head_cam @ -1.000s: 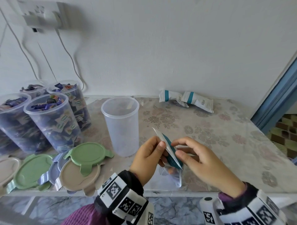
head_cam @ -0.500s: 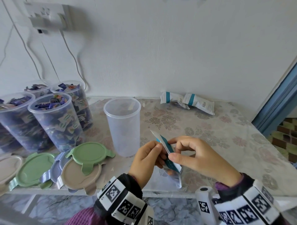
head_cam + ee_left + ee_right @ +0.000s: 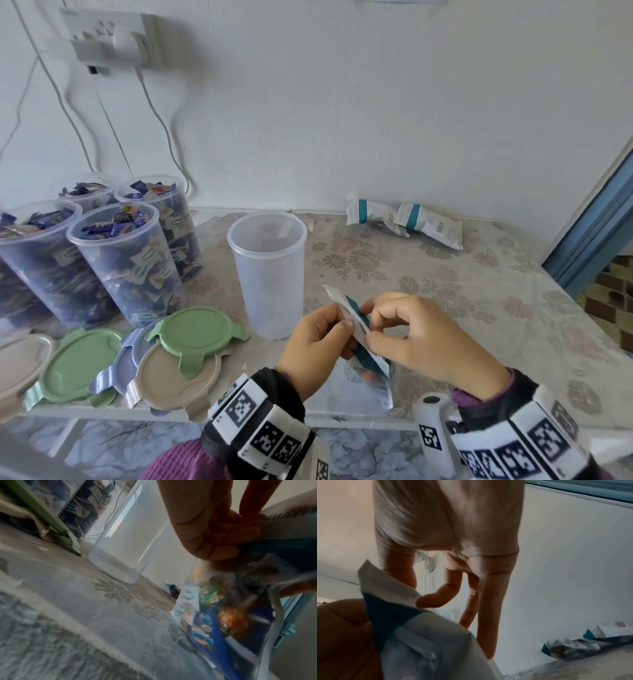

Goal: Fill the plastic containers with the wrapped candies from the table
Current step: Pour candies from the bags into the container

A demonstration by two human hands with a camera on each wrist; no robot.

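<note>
I hold a white-and-teal candy bag [image 3: 359,339] by its top edge just in front of the empty container [image 3: 269,274], near the front edge of the table [image 3: 479,291]. My left hand [image 3: 317,342] pinches the bag's top from the left with curled fingers, and my right hand [image 3: 421,337] pinches the same edge from the right, thumb and forefinger closed on it. Through the bag's clear lower part, the left wrist view shows colourful wrapped candies [image 3: 223,615] inside. The empty container stands upright and open. To its left stand four filled containers [image 3: 126,260], packed with candies. In front of those lie several lids [image 3: 197,330], green, beige and lavender, overlapping. Two more candy bags [image 3: 404,222] lie behind and right of the empty container, against the wall.
</note>
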